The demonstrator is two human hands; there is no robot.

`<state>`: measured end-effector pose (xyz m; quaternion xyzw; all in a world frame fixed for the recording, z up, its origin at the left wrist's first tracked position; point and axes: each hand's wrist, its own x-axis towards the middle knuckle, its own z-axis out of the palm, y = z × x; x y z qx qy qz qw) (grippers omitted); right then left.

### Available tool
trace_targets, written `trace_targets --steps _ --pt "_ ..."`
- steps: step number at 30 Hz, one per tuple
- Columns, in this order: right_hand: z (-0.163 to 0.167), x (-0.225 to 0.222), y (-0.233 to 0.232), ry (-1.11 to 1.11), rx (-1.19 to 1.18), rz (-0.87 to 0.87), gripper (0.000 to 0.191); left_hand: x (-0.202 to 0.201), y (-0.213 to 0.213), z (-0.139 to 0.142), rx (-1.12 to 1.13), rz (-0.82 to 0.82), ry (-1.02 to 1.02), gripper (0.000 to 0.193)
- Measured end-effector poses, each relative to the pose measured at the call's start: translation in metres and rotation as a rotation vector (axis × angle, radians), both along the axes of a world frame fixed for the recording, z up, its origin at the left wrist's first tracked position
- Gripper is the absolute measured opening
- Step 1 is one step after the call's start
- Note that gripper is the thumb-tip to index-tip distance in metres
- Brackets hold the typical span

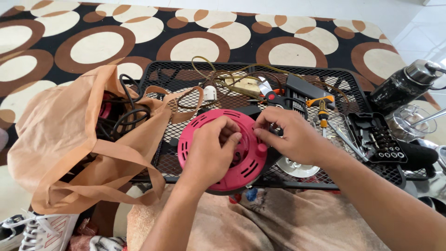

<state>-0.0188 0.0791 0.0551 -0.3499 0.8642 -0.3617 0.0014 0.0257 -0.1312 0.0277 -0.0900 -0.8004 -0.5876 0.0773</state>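
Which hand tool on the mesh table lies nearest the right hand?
The scissors with orange-and-black handles, lying just beyond the right hand. The orange-handled screwdriver lies farther right, and the black bit case farther still.

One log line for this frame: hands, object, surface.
left hand: on pink cable reel | right hand: at reel's right rim | surface: black mesh table | beside: tan bag

We reach both bare forearms in from below, our left hand curled knuckles-up, fingers bent inward, our right hand beside it, fingertips pinched toward the left.
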Motion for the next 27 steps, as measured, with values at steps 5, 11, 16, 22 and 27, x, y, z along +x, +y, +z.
trace_targets --steps 5,11,16,22,27 --pt "0.0 0.004 0.004 0.076 0.033 -0.012 0.016 -0.005 -0.002 -0.003 -0.032 0.013 -0.061 0.009" --pt "-0.003 0.009 0.004 0.177 -0.045 -0.059 0.017 -0.011 -0.004 -0.009 -0.012 -0.006 -0.098 0.012" --pt "-0.008 0.003 -0.001 0.602 -0.023 0.013 0.02 -0.012 -0.003 -0.011 0.04 -0.052 -0.107 0.012" --pt "-0.014 -0.005 -0.005 0.691 -0.067 0.12 0.024 -0.012 -0.002 -0.01 0.062 -0.084 -0.122 0.013" --pt "-0.015 -0.004 -0.009 0.588 -0.063 0.095 0.013 -0.011 -0.001 -0.009 0.077 -0.084 -0.108 0.012"
